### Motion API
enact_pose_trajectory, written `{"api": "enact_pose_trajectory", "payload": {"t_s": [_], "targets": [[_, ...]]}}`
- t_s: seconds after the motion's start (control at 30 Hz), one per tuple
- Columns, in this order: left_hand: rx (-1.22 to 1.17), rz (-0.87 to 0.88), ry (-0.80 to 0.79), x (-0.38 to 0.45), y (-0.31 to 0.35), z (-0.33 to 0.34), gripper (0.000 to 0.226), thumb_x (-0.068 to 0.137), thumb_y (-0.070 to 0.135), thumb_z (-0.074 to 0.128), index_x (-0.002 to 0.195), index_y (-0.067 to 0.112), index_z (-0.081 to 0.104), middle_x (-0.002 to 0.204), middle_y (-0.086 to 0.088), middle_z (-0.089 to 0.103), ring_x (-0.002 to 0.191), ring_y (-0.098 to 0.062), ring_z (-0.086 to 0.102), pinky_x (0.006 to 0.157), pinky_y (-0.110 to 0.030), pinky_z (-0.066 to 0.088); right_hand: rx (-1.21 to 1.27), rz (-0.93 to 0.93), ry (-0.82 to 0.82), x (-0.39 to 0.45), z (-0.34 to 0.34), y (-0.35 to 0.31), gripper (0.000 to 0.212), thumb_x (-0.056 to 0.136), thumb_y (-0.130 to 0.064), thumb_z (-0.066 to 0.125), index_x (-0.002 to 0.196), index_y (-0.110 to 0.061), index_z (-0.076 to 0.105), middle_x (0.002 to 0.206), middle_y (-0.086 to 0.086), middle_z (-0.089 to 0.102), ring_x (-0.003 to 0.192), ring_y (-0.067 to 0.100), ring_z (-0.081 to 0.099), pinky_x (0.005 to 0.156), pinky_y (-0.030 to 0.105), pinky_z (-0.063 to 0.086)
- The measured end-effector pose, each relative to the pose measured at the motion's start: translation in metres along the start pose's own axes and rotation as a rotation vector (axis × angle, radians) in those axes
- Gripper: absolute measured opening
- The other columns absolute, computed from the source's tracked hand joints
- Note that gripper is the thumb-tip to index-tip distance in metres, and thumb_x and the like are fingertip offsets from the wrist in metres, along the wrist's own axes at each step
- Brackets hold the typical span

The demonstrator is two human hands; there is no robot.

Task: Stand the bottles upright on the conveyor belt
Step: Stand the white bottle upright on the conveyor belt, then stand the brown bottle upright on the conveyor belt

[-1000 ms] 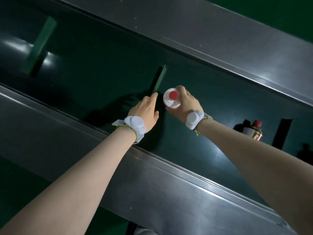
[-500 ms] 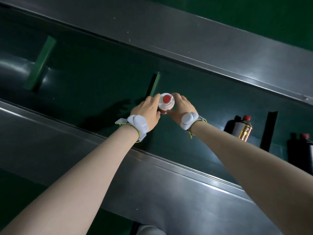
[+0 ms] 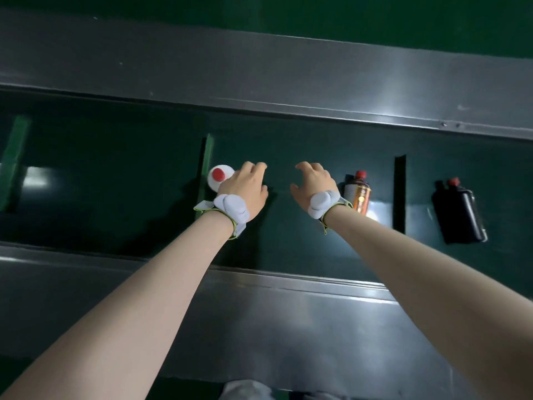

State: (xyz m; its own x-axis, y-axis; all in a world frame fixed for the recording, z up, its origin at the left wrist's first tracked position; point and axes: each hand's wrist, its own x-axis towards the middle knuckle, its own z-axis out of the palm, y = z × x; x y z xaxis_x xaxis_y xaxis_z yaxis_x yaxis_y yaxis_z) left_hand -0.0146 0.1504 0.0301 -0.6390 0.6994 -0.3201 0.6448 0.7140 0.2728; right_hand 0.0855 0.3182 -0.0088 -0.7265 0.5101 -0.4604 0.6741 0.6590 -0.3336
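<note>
A white bottle with a red cap (image 3: 219, 176) stands upright on the dark green conveyor belt (image 3: 115, 174), just right of a green cleat (image 3: 207, 157). My left hand (image 3: 245, 189) hovers beside it on the right, fingers apart, holding nothing. My right hand (image 3: 313, 183) is open over bare belt. Right of that hand stands a grey bottle with a red cap and an orange label (image 3: 359, 192), upright. Further right, past a dark cleat (image 3: 399, 192), a black bottle with a red cap (image 3: 458, 212) lies on its side.
Steel side rails run along the belt, a far rail (image 3: 259, 76) and a near rail (image 3: 259, 313). Another green cleat (image 3: 13, 166) crosses the belt at the far left. Both wrists wear grey strapped bands.
Both hands have let go of the white bottle, which now stands by the green cleat. My right hand moved right, away from it. The view shifted and the black bottle came fully in.
</note>
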Motion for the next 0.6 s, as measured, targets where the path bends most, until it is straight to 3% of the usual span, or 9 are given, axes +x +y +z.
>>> {"api": "enact_pose_trajectory", "payload": {"t_s": [0.17, 0.33, 0.4, 0.47, 0.6], "targets": [[0.051, 0.063, -0.104, 0.023, 0.057, 0.030, 0.040, 0.105, 0.032, 0.052, 0.143, 0.020, 0.047, 0.140, -0.008, 0.056, 0.113, -0.035, 0.064, 0.071, -0.042, 0.054, -0.032, 0.256, 0.105, -0.006, -0.005, 0.093, 0.053, 0.091, -0.042, 0.068, 0.138, -0.020, 0.054, 0.140, 0.012, 0.053, 0.125, 0.039, 0.050, 0.095, 0.041, 0.044], [0.115, 0.085, -0.179, 0.027, 0.092, 0.069, 0.037, 0.106, 0.033, 0.051, 0.139, 0.019, 0.049, 0.136, -0.006, 0.058, 0.108, -0.034, 0.066, 0.069, -0.039, 0.048, 0.108, 0.598, 0.048, -0.006, 0.017, 0.157, 0.063, 0.092, -0.051, 0.069, 0.138, -0.016, 0.044, 0.136, 0.014, 0.051, 0.125, 0.039, 0.053, 0.081, 0.039, 0.036], [0.135, 0.078, -0.195, 0.023, 0.092, 0.078, 0.034, 0.106, 0.033, 0.050, 0.137, 0.018, 0.051, 0.134, -0.006, 0.059, 0.104, -0.034, 0.067, 0.068, -0.039, 0.051, 0.214, 0.647, -0.012, 0.000, 0.028, 0.167, 0.073, 0.086, -0.054, 0.076, 0.137, -0.015, 0.042, 0.136, 0.014, 0.051, 0.124, 0.039, 0.056, 0.079, 0.040, 0.042], [0.153, 0.072, -0.217, 0.021, 0.091, 0.091, 0.034, 0.106, 0.034, 0.050, 0.137, 0.019, 0.051, 0.133, -0.006, 0.060, 0.102, -0.033, 0.068, 0.065, -0.038, 0.049, 0.354, 0.686, -0.063, 0.007, 0.038, 0.177, 0.078, 0.083, -0.055, 0.078, 0.138, -0.013, 0.041, 0.135, 0.015, 0.053, 0.121, 0.040, 0.060, 0.087, 0.047, 0.055], [0.188, 0.057, -0.258, 0.011, 0.079, 0.106, 0.038, 0.106, 0.036, 0.050, 0.142, 0.022, 0.049, 0.137, -0.005, 0.059, 0.103, -0.032, 0.068, 0.064, -0.036, 0.046, 0.503, 0.737, -0.110, 0.017, 0.050, 0.183, 0.085, 0.076, -0.066, 0.079, 0.137, -0.016, 0.049, 0.130, 0.008, 0.063, 0.119, 0.035, 0.063, 0.098, 0.046, 0.057]]}}
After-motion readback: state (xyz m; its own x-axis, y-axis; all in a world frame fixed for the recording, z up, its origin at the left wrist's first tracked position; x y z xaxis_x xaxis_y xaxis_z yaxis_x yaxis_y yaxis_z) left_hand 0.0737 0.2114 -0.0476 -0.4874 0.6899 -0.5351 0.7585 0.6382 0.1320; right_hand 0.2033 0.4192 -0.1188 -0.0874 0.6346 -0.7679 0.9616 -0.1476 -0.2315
